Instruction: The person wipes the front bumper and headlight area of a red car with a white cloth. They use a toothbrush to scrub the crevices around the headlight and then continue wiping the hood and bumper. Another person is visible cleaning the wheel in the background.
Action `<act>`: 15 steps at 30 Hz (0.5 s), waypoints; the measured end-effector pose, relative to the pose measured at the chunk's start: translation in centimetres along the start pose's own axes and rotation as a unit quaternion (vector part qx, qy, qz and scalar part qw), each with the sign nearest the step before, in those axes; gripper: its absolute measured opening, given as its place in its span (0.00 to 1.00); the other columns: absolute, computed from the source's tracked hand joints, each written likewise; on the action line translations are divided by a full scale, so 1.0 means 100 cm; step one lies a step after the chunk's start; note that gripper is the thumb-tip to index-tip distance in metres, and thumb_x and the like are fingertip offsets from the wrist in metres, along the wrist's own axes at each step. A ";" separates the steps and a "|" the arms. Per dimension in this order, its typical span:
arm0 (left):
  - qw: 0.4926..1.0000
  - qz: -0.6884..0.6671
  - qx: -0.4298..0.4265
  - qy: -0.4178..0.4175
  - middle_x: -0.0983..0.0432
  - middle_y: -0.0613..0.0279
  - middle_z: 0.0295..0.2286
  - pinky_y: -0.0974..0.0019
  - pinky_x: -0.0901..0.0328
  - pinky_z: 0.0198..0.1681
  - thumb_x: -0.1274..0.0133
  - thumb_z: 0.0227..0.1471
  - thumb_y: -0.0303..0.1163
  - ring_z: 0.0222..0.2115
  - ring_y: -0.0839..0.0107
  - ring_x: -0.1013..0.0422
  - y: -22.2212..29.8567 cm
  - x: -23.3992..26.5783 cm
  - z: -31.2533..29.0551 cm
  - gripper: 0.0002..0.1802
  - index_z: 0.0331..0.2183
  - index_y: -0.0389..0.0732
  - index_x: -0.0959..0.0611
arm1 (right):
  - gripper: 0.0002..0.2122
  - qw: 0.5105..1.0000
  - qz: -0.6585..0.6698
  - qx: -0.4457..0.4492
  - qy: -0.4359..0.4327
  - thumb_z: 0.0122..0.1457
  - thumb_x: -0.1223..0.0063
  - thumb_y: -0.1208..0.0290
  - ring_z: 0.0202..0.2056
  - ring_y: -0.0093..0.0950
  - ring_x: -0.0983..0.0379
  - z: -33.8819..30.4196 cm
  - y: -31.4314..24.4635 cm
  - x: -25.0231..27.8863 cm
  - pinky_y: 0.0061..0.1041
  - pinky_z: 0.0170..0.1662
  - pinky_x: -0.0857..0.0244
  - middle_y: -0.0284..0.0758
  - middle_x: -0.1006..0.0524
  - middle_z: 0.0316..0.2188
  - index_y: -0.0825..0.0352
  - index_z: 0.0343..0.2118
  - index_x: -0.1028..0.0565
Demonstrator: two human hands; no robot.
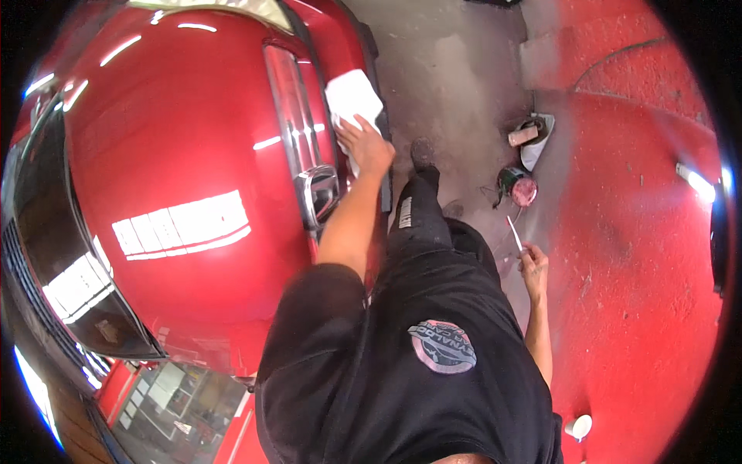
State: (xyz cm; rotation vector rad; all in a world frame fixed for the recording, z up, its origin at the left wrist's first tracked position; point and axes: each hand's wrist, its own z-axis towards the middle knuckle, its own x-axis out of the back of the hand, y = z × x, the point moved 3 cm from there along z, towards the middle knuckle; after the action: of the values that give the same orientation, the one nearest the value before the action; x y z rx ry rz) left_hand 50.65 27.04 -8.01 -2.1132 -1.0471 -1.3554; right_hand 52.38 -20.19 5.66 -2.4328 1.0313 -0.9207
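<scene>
The front of a glossy red car (178,155) fills the left side, with a chrome grille (290,108) and an emblem (319,195). My left hand (365,147) presses a white cloth (354,97) against the painted bumper (340,39) beside the grille, its fingers bent over the cloth's near end. Down at my right side, my right hand (533,269) pinches a thin white stick (515,234) with a reddish tip, perhaps a small brush. The stick points away from me and touches nothing that I can see.
By the foot of the red wall (634,255) stands a dark can (519,188) with a pinkish top. Beyond it is an open pale container (539,143) with a block-like piece on it. A white cup (578,427) is at the lower right. Grey floor (456,69) runs between car and wall.
</scene>
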 end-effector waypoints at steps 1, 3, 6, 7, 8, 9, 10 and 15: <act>0.999 0.011 -0.024 0.028 0.64 0.17 0.61 0.37 0.62 0.67 0.39 0.43 0.41 0.63 0.25 0.62 0.002 0.006 0.018 0.57 0.63 0.23 0.53 | 0.14 1.000 0.006 0.003 0.004 0.58 0.52 0.73 0.23 0.20 0.30 -0.002 -0.010 -0.003 0.22 0.26 0.36 0.35 0.23 0.25 0.72 0.45 0.22; 0.999 0.011 -0.035 0.035 0.62 0.16 0.60 0.36 0.61 0.67 0.40 0.44 0.41 0.63 0.24 0.60 0.009 0.017 0.047 0.57 0.63 0.22 0.52 | 0.14 1.000 -0.012 0.009 -0.017 0.59 0.52 0.74 0.24 0.20 0.31 -0.003 -0.012 -0.006 0.22 0.28 0.36 0.34 0.24 0.25 0.73 0.46 0.23; 0.999 0.043 0.001 -0.013 0.61 0.17 0.61 0.37 0.58 0.66 0.41 0.44 0.45 0.63 0.25 0.59 0.017 0.022 0.068 0.56 0.63 0.22 0.50 | 0.14 0.998 -0.045 0.005 -0.033 0.59 0.53 0.74 0.24 0.20 0.31 -0.002 -0.001 -0.004 0.22 0.28 0.36 0.34 0.23 0.25 0.73 0.46 0.23; 0.998 0.047 0.018 -0.031 0.60 0.17 0.61 0.38 0.57 0.66 0.42 0.45 0.45 0.63 0.25 0.59 0.018 0.022 0.072 0.55 0.62 0.22 0.49 | 0.14 0.999 -0.042 -0.003 -0.033 0.59 0.53 0.74 0.23 0.19 0.31 -0.003 0.005 0.001 0.21 0.27 0.37 0.34 0.23 0.25 0.73 0.45 0.23; 0.998 0.045 0.027 -0.031 0.59 0.23 0.63 0.39 0.55 0.65 0.43 0.45 0.47 0.64 0.29 0.58 0.016 0.023 0.077 0.53 0.63 0.25 0.45 | 0.14 0.999 -0.039 -0.009 -0.032 0.59 0.54 0.74 0.22 0.19 0.32 -0.002 0.013 0.005 0.20 0.25 0.38 0.33 0.24 0.25 0.73 0.45 0.23; 0.999 0.052 0.010 0.008 0.59 0.26 0.63 0.39 0.55 0.65 0.43 0.46 0.46 0.65 0.31 0.58 0.020 0.026 0.081 0.52 0.63 0.27 0.44 | 0.14 0.999 -0.036 -0.014 -0.032 0.59 0.54 0.74 0.21 0.18 0.33 0.000 0.022 0.010 0.20 0.24 0.39 0.33 0.24 0.25 0.73 0.45 0.23; 0.997 0.061 -0.005 0.045 0.58 0.29 0.64 0.39 0.55 0.65 0.44 0.46 0.46 0.65 0.34 0.58 0.026 0.032 0.080 0.50 0.64 0.29 0.43 | 0.14 0.998 -0.023 -0.042 -0.033 0.59 0.54 0.74 0.20 0.18 0.33 0.000 0.028 0.015 0.19 0.23 0.40 0.33 0.24 0.25 0.73 0.45 0.23; 0.987 0.081 -0.134 0.036 0.60 0.46 0.67 0.42 0.51 0.66 0.48 0.54 0.40 0.67 0.42 0.59 -0.019 0.004 0.078 0.46 0.67 0.38 0.48 | 0.14 0.997 -0.027 -0.050 -0.061 0.59 0.52 0.73 0.18 0.18 0.34 0.041 0.045 0.052 0.18 0.19 0.43 0.34 0.24 0.25 0.74 0.45 0.24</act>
State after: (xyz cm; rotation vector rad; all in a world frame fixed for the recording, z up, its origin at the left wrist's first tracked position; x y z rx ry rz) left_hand 53.84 33.73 -11.21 -2.2624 -0.6773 -1.5505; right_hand 55.55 -26.80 2.52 -2.5756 0.9955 -0.7428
